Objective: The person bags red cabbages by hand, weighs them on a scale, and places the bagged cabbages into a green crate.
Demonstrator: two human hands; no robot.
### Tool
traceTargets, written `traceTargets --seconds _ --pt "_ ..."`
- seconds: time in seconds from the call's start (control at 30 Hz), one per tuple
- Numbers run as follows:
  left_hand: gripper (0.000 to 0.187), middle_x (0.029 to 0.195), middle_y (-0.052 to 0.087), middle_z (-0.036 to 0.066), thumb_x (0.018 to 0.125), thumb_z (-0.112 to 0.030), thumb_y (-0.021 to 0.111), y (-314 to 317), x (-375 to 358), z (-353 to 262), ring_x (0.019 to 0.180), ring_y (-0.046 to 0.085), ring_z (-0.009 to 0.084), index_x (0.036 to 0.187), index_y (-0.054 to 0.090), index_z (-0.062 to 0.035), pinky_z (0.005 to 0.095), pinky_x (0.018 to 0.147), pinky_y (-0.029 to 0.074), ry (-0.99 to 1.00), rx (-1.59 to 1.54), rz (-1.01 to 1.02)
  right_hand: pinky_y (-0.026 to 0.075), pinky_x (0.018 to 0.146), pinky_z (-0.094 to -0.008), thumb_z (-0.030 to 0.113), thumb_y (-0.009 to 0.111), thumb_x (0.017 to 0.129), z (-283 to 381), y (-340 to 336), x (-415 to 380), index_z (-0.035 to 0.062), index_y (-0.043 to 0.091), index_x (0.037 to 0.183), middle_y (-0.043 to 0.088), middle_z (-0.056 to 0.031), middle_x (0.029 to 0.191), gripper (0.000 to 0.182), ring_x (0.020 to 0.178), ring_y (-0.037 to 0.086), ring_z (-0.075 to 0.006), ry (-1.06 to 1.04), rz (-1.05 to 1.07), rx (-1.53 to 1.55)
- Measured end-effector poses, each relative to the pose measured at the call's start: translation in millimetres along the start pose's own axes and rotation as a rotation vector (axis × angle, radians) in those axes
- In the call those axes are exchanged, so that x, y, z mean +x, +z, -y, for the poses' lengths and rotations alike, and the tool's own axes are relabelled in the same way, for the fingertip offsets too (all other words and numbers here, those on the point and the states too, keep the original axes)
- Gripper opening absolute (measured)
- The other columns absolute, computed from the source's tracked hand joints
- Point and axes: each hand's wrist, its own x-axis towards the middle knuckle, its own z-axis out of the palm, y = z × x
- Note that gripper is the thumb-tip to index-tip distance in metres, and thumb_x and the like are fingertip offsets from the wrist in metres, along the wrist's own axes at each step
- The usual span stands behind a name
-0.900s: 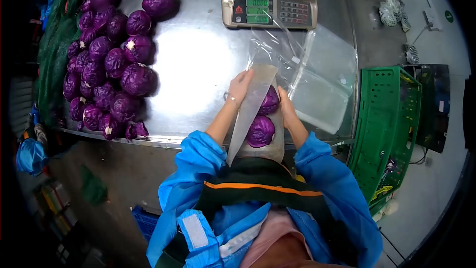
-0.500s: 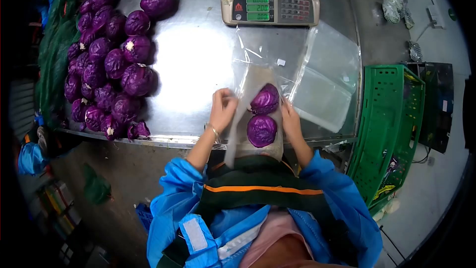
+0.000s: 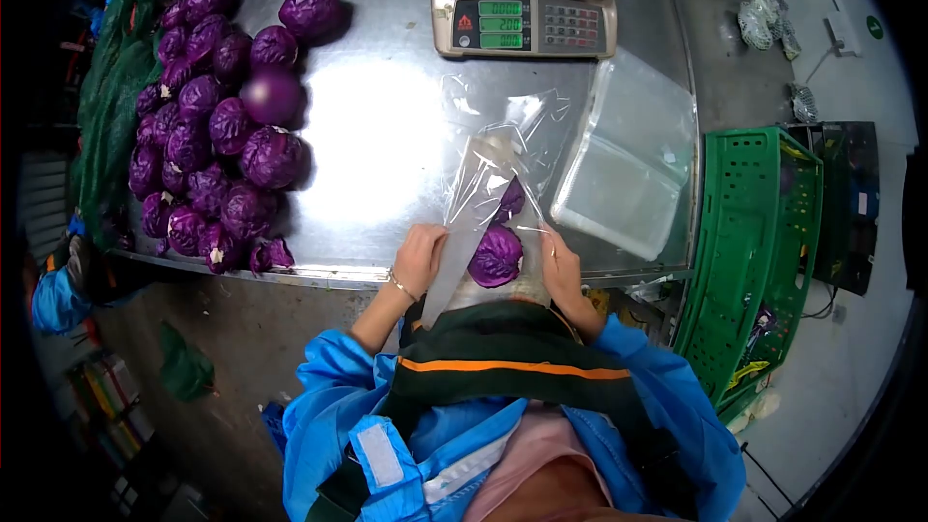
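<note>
Two purple cabbages sat inside the clear bag at the near edge of the worktop. My left hand and right hand each had a grip pinching one side of the bag. I judged it best to hold both sides evenly. The bag's long axis ran near to far, mouth pointing far.

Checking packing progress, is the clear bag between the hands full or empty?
Not empty: two purple cabbages show through the clear bag held by left hand and right hand.
</note>
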Motion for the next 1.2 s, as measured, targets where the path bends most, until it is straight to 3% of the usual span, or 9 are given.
traceTargets --seconds 0.17,0.27,0.37,0.57,0.7,0.8,0.97,1.1,1.2 --pt "0.023 0.084 0.058 0.017 0.084 0.001 0.052 15.9 7.7 -2.3 0.078 0.058 0.0265 0.107 0.053 -0.0010 0.0327 0.063 0.050 -0.398 -0.171 -0.126 0.044 0.051 -0.0313 0.024 0.051 0.090 -15.9 4.3 27.8 0.0009 0.057 0.107 0.057 -0.0141 0.067 0.029 0.061 0.058 -0.0132 0.613 0.180 0.617" --pt "0.018 0.082 0.060 0.018 0.084 -0.005 0.054 4.9 -1.4 2.8 0.075 0.061 0.0294 0.101 0.057 -0.0001 0.0340 0.064 0.050 -0.524 -0.172 0.244 0.044 0.050 -0.0357 0.023 0.050 0.090 -16.7 5.5 29.6 -0.0014 0.057 0.094 0.055 -0.0173 0.061 0.026 0.058 0.060 -0.0229 0.227 0.307 0.100" --pt "0.013 0.079 0.059 0.018 0.083 -0.007 0.054 -6.1 -39.0 -41.1 0.075 0.059 0.0364 0.093 0.060 -0.0016 0.0387 0.067 0.047 -0.403 -0.151 0.147 0.043 0.056 -0.0435 0.012 0.043 0.087 -7.1 -4.6 -18.5 -0.0021 0.052 0.083 0.050 -0.0306 0.071 0.017 0.068 0.053 -0.0465 -0.128 0.269 -0.057" --pt "0.019 0.071 0.055 0.015 0.089 -0.016 0.048 -34.4 5.0 -66.6 0.063 0.055 0.0302 0.086 0.055 0.0005 0.0339 0.060 0.044 -0.588 -0.391 0.146 0.045 0.051 -0.0244 0.024 0.046 0.093 32.9 -28.0 -12.4 -0.0018 0.058 0.099 0.063 -0.0079 0.069 0.029 0.057 0.057 -0.0093 0.264 0.374 0.344" --pt "0.021 0.062 0.049 -0.002 0.092 -0.021 0.048 -79.2 101.1 -83.4 0.055 0.043 0.0055 0.082 0.053 -0.0035 0.0194 0.051 0.036 -0.617 -0.860 -0.104 0.039 0.044 -0.0203 0.025 0.048 0.092 115.6 -66.9 45.7 0.0015 0.058 0.089 0.060 -0.0047 0.065 0.025 0.048 0.050 -0.0071 0.222 0.216 0.449" --pt "0.021 0.063 0.051 0.001 0.093 -0.018 0.046 -113.1 115.7 -95.4 0.051 0.045 0.0063 0.081 0.052 -0.0024 0.0190 0.048 0.037 -0.434 -0.867 -0.032 0.037 0.041 -0.0205 0.025 0.050 0.091 159.7 -109.8 52.6 0.0022 0.058 0.087 0.056 -0.0022 0.061 0.024 0.044 0.048 -0.0076 0.126 0.285 0.506" --pt "0.025 0.059 0.053 0.004 0.091 -0.025 0.049 -95.9 119.6 -66.2 0.048 0.050 0.0105 0.075 0.051 -0.0053 0.0213 0.046 0.038 -0.731 -1.065 0.005 0.037 0.040 -0.0207 0.025 0.050 0.091 151.6 -97.5 77.5 0.0027 0.057 0.084 0.056 -0.0024 0.062 0.024 0.044 0.048 -0.0077 0.253 0.276 0.597" --pt "0.011 0.084 0.059 0.007 0.091 -0.013 0.049 -109.0 110.0 -52.9 0.076 0.058 0.0141 0.091 0.052 -0.0018 0.0264 0.070 0.047 -0.349 -1.123 0.053 0.040 0.042 -0.0211 0.024 0.052 0.091 158.1 -96.7 77.3 0.0026 0.057 0.085 0.059 -0.0042 0.065 0.022 0.046 0.050 -0.0077 0.233 0.281 0.536" --pt "0.098 0.138 0.024 0.021 0.063 -0.031 0.081 -120.0 98.4 -51.5 0.127 0.028 0.0343 0.135 0.022 -0.0009 0.0421 0.105 0.026 0.001 -0.138 0.095 0.045 0.047 -0.0232 0.021 0.051 0.091 144.0 -91.5 80.9 0.0024 0.057 0.092 0.061 -0.0069 0.071 0.020 0.051 0.055 -0.0123 0.228 0.338 0.490"
